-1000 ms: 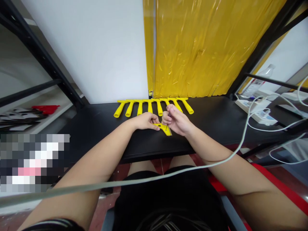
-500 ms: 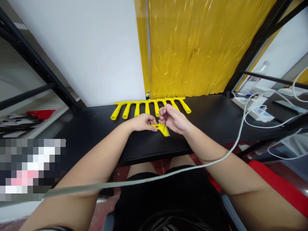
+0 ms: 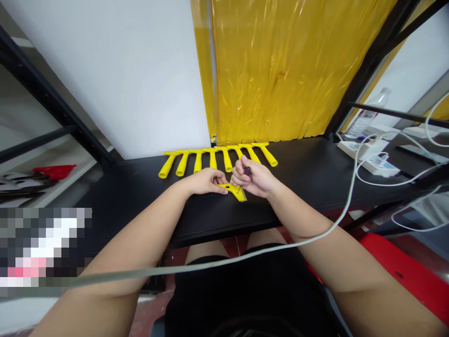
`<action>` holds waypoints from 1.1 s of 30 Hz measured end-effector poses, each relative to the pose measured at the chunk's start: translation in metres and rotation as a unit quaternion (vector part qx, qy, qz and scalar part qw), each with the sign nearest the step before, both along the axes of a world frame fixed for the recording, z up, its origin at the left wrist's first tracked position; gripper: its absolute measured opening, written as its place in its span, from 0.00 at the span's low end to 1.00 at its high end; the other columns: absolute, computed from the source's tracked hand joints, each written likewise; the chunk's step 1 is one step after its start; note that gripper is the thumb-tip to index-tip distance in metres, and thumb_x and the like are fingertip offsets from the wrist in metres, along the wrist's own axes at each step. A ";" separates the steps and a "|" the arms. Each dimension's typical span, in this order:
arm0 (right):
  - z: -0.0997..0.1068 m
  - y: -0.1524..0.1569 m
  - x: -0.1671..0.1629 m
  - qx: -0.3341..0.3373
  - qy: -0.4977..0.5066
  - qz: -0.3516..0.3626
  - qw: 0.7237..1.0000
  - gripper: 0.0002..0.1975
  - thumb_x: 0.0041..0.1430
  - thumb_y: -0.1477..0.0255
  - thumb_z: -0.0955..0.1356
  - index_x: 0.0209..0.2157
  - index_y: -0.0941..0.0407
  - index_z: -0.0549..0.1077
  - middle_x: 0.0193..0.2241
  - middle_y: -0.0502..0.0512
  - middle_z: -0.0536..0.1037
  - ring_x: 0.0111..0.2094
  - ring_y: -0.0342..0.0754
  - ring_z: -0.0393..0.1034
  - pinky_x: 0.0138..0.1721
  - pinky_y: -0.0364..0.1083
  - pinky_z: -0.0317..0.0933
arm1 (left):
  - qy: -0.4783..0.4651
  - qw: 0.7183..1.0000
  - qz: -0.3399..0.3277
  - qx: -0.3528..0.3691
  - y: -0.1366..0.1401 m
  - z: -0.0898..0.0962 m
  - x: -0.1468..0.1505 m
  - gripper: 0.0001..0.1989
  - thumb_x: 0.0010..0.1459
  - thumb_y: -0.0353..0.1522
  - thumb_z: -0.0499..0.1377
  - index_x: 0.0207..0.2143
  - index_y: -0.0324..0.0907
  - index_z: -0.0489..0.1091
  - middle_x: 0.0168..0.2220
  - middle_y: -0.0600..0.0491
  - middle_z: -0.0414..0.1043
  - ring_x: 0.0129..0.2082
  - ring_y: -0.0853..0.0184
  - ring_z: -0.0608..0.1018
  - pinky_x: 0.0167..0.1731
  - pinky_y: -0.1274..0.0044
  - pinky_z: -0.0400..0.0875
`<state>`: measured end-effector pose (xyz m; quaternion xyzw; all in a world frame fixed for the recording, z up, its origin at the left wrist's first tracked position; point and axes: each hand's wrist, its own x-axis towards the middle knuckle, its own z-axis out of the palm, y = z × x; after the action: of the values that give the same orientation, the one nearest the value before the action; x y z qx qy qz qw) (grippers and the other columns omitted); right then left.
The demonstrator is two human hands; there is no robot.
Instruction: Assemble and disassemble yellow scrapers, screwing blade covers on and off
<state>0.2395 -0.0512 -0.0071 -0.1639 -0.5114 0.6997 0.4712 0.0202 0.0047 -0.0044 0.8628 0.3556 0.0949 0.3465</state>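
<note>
Left hand (image 3: 207, 181) pinches the left end of a yellow plastic piece with a flared head (image 3: 240, 194); right hand (image 3: 258, 179) grasps a slim, dark-handled screwdriver-like tool (image 3: 248, 171), tip at the flared head. Work on this 1 looks underway, unfinished; any screw too small to tell. 8 yellow plastic tube-handled pieces (image 3: 213, 160) lie in a far row, done or waiting: can't tell. Held piece sits between the 2 hands, above the black tabletop (image 3: 301, 168).

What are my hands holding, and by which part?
Your left hand holds a yellow tool by its handle end; your right hand grips what looks like a screwdriver by its dark handle.
</note>
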 end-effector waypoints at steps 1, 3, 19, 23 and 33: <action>0.000 0.000 0.001 -0.007 -0.005 0.005 1.000 0.23 0.71 0.51 0.65 0.29 0.54 0.67 0.18 0.41 0.55 0.19 0.41 0.49 0.31 0.45 0.59 | 0.002 1.000 0.002 0.002 -0.001 0.001 0.000 0.22 0.50 0.47 0.72 0.39 0.39 0.79 0.34 0.52 0.77 0.34 0.67 0.76 0.36 0.75 0.69; 0.001 -0.001 0.002 -0.009 0.009 0.012 1.000 0.22 0.71 0.50 0.65 0.33 0.53 0.68 0.17 0.40 0.53 0.19 0.41 0.45 0.29 0.44 0.56 | 0.004 1.000 0.004 -0.001 -0.002 0.002 0.001 0.21 0.50 0.46 0.72 0.38 0.39 0.78 0.33 0.53 0.77 0.33 0.67 0.75 0.35 0.75 0.69; 0.001 -0.004 0.002 0.001 0.033 0.004 0.999 0.15 0.67 0.55 0.71 0.37 0.51 0.67 0.23 0.43 0.62 0.24 0.42 0.56 0.33 0.44 0.59 | 0.008 1.000 0.010 0.004 -0.002 0.000 0.001 0.21 0.50 0.45 0.72 0.39 0.39 0.78 0.35 0.52 0.77 0.33 0.67 0.75 0.36 0.75 0.70; 0.001 -0.003 0.000 0.021 0.046 -0.018 0.999 0.17 0.65 0.60 0.73 0.30 0.55 0.67 0.30 0.48 0.69 0.30 0.43 0.64 0.36 0.46 0.62 | 0.003 1.000 0.003 -0.001 -0.002 0.001 0.001 0.21 0.51 0.45 0.72 0.40 0.40 0.78 0.33 0.53 0.76 0.34 0.66 0.76 0.36 0.75 0.69; 0.001 -0.005 0.002 0.008 0.077 0.001 0.997 0.15 0.65 0.62 0.74 0.32 0.55 0.69 0.30 0.48 0.69 0.32 0.44 0.64 0.35 0.44 0.60 | 0.003 1.000 0.007 0.000 -0.001 0.000 0.001 0.22 0.50 0.45 0.72 0.40 0.39 0.78 0.36 0.52 0.78 0.34 0.66 0.76 0.37 0.75 0.69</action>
<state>0.2417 -0.0563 -0.0058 -0.1052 -0.4797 0.7066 0.5094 0.0209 0.0038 -0.0044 0.8607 0.3624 0.0948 0.3447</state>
